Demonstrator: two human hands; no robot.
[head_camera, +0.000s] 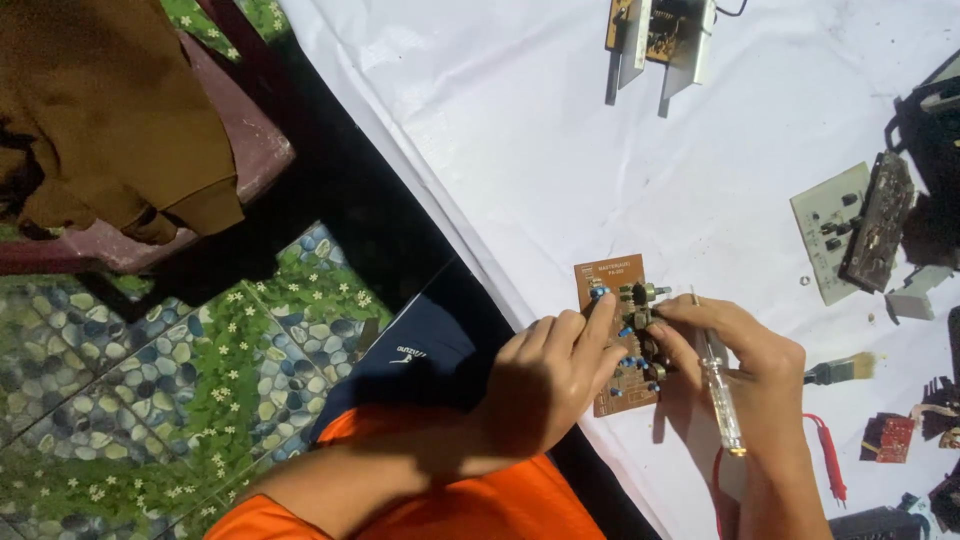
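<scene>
Left hand (545, 375) curled, fingertips pressing the circuit board (612, 300); right hand (745, 350) gripping a screwdriver (722, 395) — downturned.

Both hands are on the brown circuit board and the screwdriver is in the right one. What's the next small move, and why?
Probably steady the brown circuit board with the left hand and bring the screwdriver tip to the knobbed parts under the right hand. The left fingers already press on the board, and the clear-handled tool lies in the right hand's grip, tip near those parts.
</scene>
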